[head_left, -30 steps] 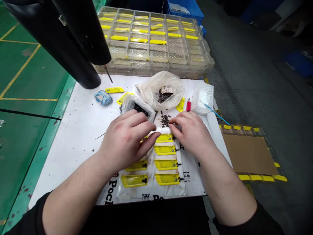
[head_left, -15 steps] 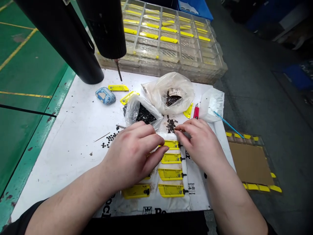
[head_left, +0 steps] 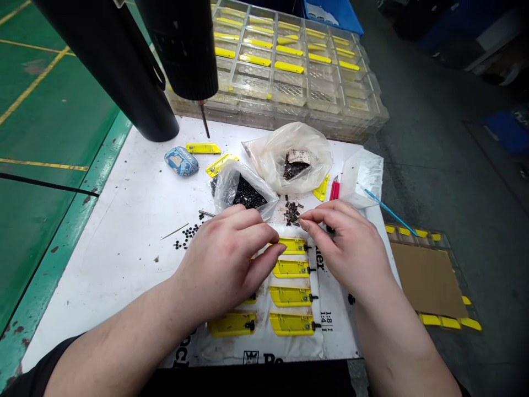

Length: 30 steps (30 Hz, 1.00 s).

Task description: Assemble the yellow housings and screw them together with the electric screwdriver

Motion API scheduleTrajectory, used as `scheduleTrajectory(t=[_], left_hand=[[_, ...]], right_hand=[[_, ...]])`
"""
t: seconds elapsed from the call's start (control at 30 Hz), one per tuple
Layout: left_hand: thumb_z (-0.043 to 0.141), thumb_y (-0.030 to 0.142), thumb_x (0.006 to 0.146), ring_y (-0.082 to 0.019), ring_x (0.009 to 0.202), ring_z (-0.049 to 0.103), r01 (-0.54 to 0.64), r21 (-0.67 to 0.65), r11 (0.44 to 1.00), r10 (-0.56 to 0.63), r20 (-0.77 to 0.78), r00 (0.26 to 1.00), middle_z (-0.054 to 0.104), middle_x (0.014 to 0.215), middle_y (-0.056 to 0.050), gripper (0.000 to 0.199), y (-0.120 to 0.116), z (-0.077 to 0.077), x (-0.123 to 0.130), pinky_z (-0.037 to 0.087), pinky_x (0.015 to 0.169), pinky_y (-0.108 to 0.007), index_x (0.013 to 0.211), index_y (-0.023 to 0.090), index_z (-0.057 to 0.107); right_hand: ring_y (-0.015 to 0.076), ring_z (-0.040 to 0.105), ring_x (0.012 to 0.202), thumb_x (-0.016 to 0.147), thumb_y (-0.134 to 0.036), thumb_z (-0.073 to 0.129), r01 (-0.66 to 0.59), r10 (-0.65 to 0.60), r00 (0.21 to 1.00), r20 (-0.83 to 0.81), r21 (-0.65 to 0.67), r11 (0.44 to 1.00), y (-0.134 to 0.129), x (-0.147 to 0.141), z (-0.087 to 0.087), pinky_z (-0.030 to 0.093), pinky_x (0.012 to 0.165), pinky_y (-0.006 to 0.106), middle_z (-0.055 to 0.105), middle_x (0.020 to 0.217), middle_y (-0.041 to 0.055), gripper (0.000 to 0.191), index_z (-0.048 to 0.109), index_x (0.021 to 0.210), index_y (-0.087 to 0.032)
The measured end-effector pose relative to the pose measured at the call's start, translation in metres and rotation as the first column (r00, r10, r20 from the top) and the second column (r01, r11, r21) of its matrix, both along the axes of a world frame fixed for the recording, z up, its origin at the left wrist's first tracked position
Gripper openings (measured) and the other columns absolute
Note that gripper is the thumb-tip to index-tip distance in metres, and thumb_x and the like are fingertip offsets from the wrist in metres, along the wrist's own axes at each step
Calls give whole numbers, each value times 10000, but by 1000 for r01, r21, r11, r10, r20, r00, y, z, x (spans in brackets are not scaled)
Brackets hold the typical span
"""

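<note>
My left hand (head_left: 233, 256) is curled, thumb and index finger closed at the left end of the uppermost yellow plastic part (head_left: 294, 246). My right hand (head_left: 345, 234) pinches thumb and index fingertip together beside a heap of small dark pieces (head_left: 291, 212); whatever sits between those tips is too small to name. Below the uppermost part lie more yellow parts (head_left: 291, 296) in a column, each with a black fitting at its right end. Another yellow part (head_left: 232, 324) is partly hidden under my left wrist.
Behind my hands stand an open bag of black rings (head_left: 248, 193) and a larger plastic bag (head_left: 297, 160). A black power screwdriver (head_left: 182, 55) hangs point down at upper left. Clear compartment trays (head_left: 285, 105) line the back. A red cutter (head_left: 334, 191) and a blue-wrapped lump (head_left: 182, 161) lie nearby.
The whole view has shifted slightly. My right fingertips have drawn back a little from the dark pieces, still pinched; my left hand keeps its place at the uppermost yellow part.
</note>
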<state>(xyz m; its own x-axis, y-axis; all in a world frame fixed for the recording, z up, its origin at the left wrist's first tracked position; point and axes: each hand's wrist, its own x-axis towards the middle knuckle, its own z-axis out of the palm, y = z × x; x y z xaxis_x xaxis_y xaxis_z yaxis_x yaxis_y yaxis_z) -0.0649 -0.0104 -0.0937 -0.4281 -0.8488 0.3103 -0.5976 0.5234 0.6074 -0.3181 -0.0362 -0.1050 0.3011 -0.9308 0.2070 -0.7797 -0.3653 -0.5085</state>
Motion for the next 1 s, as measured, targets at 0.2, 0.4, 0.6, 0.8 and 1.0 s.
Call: scheduleTrajectory(t=[0.2,0.4,0.6,0.8,1.0], left_hand=[[681,303,1029,-151,875,668,-71,-32,997,70,-29,997,736,960,-28,186,0,-5,-1,517,767,-298,1138,191,783],[786,262,969,-147,948,692,14,-108,994,-28,-124,992,776,1063,-34,246,1,-5,-1,561,827,-292,1196,171,762],[818,224,945,-128,875,676,47,-140,989,-68,-154,986,798,983,-26,151,0,1,-2,560,801,-279,1076,175,763],[798,226,964,-115,865,714,-5,-167,986,-22,-161,987,816,975,-21,119,-1,4,-2,586,806,-262,1068,174,771],[746,195,994,-89,868,708,33,-9,999,-35,-243,970,802,954,5,81,0,6,-2,564,807,-233,1064,193,788]], right_hand=[[184,696,1002,1041,-355,761,-104,-20,915,404,283,954,9,7,8,562,857,319,732,1072,34,97,808,1035,-271],[131,676,960,1041,-360,769,-288,-41,801,598,444,849,15,13,11,555,845,238,699,1044,11,96,798,1017,-272],[137,665,925,1041,-346,763,-373,-52,740,671,473,798,16,14,13,565,811,233,689,999,32,121,804,998,-241],[131,699,1030,1035,-269,766,-361,9,728,686,372,855,20,11,13,597,888,220,707,1107,26,120,833,1118,-324],[129,680,1030,1025,-190,763,-260,101,811,577,199,945,27,13,13,573,896,249,688,1103,12,214,791,1179,-336]])
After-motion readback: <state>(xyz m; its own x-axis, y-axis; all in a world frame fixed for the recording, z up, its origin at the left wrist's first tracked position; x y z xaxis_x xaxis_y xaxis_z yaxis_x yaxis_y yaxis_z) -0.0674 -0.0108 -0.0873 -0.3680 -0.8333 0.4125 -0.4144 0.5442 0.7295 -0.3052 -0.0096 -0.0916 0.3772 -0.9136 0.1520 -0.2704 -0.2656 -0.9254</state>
